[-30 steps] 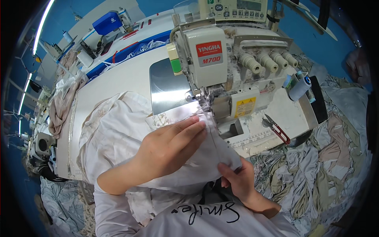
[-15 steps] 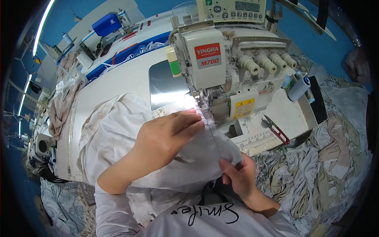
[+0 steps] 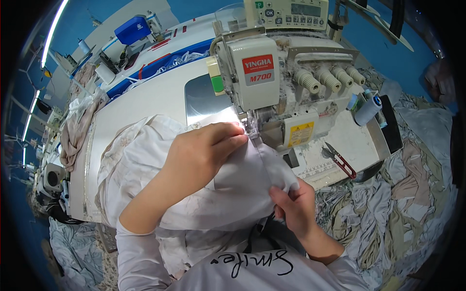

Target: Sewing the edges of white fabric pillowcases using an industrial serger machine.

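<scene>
A white cloth (image 3: 242, 179) with a faint floral pattern is bunched over the table and my lap. Its seam line runs up to the presser foot (image 3: 251, 127) of an overlock sewing machine (image 3: 257, 72). Just left of the foot, my left hand (image 3: 199, 153) pinches the cloth between thumb and fingers. My right hand (image 3: 296, 203), lower and to the right, grips the cloth's edge with the thumb on top; some of its fingers are hidden. A bright lamp lights the spot by the needle.
Red-handled thread snips (image 3: 340, 161) lie on the machine table at right, beyond a printed ruler strip (image 3: 318, 172). A pale blue thread cone (image 3: 368, 110) stands behind them. Cloth scraps (image 3: 374, 213) heap up at right. Another sewing machine with a blue head (image 3: 132, 30) stands far left.
My left hand has drawn slightly up and its fingertips have closed together beside the foot. The cloth between my hands looks smoother; my right hand has shifted only a little.
</scene>
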Demonstrator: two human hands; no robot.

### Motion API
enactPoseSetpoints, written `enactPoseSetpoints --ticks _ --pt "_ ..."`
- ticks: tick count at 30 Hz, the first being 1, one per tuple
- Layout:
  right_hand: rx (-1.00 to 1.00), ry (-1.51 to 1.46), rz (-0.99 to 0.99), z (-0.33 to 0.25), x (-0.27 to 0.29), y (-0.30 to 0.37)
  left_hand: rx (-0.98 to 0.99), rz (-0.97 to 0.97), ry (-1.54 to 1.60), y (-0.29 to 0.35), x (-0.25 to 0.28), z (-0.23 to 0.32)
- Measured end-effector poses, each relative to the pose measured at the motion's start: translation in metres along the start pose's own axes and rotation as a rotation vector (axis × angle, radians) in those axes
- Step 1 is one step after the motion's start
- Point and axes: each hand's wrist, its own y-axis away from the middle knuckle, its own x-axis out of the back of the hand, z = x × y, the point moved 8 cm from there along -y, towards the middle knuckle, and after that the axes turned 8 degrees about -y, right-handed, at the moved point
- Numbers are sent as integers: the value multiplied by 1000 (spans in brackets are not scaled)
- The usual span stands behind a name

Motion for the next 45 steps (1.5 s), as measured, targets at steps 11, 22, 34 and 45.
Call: enactPoseSetpoints --ticks 11,22,34,45 --pt "25 26 -46 -5 -10 -14 17 -14 -34 -13 -3 -25" --pt "2 62 -53 -10 -13 -35 82 -73 -91 -23 -13 -55" --pt "349 420 350 -86 61 -29 340 -20 -30 33 37 -35" --pt "-66 326 -120 -32 9 -23 872 22 82 191 -2 -21"
